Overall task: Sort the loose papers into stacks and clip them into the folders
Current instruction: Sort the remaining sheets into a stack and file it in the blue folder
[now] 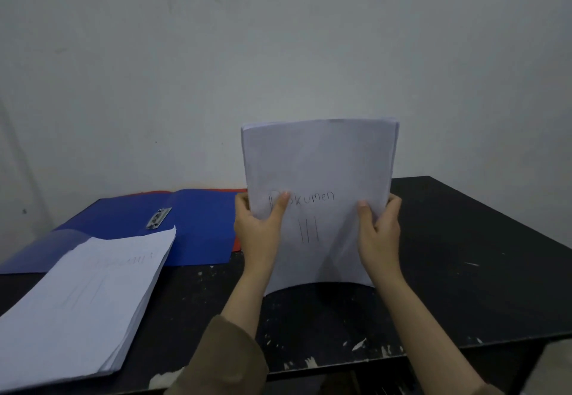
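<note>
At the left, a thick pile of loose papers lies on the black table, overlapping an open blue folder whose metal clip is bare. A red folder shows just behind the blue one. The left hand grips the left edge of an upright paper stack marked "Dokumen III", thumb across the front. The stack's bottom edge rests on the table. The right hand grips its right edge likewise.
</note>
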